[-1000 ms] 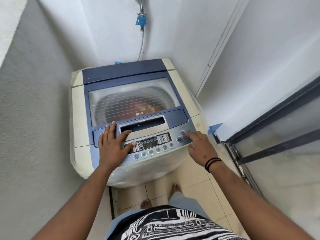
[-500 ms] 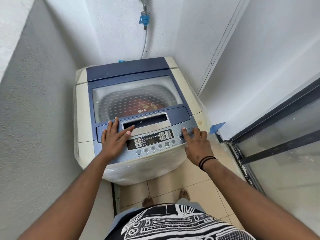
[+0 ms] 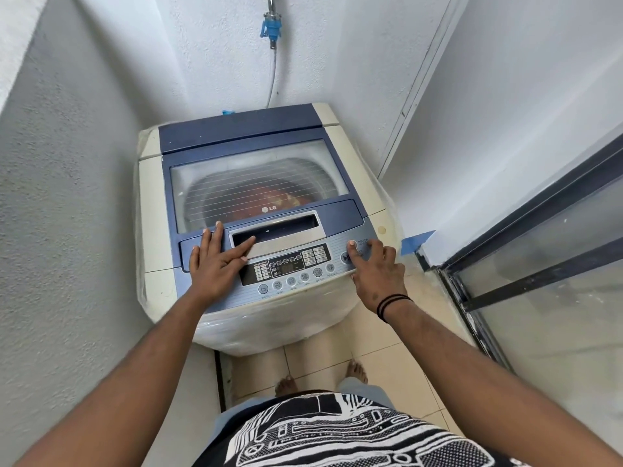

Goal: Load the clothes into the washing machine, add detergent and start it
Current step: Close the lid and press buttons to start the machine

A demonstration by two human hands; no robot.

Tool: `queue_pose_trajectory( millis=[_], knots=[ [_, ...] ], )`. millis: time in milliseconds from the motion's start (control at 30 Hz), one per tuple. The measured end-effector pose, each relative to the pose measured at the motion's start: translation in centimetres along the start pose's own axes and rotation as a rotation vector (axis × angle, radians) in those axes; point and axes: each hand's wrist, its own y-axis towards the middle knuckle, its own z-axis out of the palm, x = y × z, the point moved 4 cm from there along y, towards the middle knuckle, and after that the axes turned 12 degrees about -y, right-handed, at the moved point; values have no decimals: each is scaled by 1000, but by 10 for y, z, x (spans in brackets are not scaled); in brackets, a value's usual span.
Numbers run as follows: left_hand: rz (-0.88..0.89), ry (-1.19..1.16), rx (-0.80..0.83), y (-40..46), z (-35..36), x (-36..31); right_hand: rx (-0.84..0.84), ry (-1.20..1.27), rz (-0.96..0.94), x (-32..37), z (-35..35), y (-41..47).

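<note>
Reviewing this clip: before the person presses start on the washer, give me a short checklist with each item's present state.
1. Lid shut: ok, it lies flat over the tub.
2. Clothes loaded: ok, a reddish load shows through the lid window.
3. Detergent added: cannot tell, none is visible through the lid.
4. Right hand at the buttons: ok, a fingertip sits on the round buttons at the right end of the control panel.
5. Left hand clear of the buttons: ok, it lies flat on the panel's left part, thumb by the lid handle.
6. Power on: cannot tell, the display is too small to read.
</note>
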Motion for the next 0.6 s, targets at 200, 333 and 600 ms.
queue_pose_trajectory(
  millis=[200,333,600],
  knots=[
    [3,26,14,1,-1,3,-37,-49,-21,1,1,-7],
    [3,25,17,1,-1,4,-29,-68,-45,-2,9,-15],
    [5,32,15,-1,-2,0,-22,-49,-56,-1,16,-21]
  ],
)
